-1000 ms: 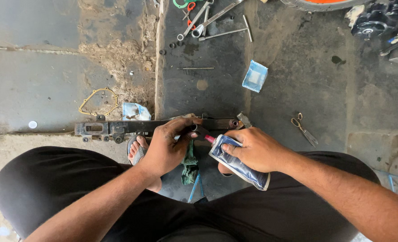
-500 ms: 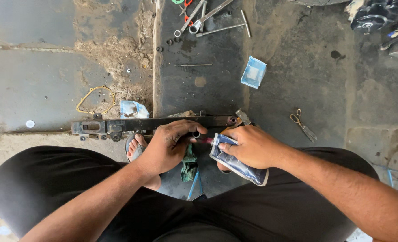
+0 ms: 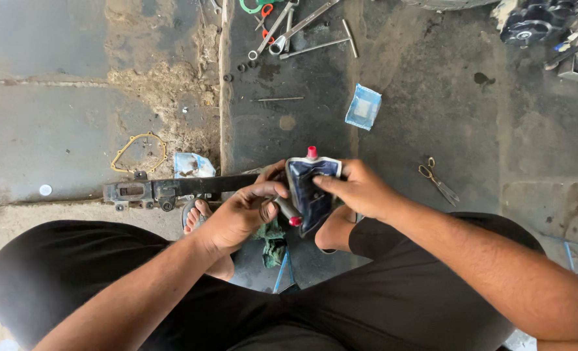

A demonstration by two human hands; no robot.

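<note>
Right hand: the right hand (image 3: 360, 190) curls around a dark blue squeeze pouch (image 3: 309, 188), thumb pressed on its front, fingers behind it.
Pouch: held upright just above the lap, its red nozzle (image 3: 311, 153) pointing away from the person.
Left hand: the left hand (image 3: 246, 211) is closed on the pouch's lower left edge, where a small red cap (image 3: 295, 221) shows (whether it is pinched or only resting there cannot be told).
Metal part: a long black metal bar (image 3: 172, 190) lies across the concrete floor (image 3: 54, 123), one end passing under the left hand.
Rag: a green rag (image 3: 274, 237) sits below the hands, between the knees.
Nearby: a blue packet (image 3: 363, 106) lies well ahead, scissors (image 3: 437, 182) lie to the right, and wrenches (image 3: 295, 29) lie at the far edge.
Gasket: a thin yellowish gasket (image 3: 138, 152) lies to the left.
</note>
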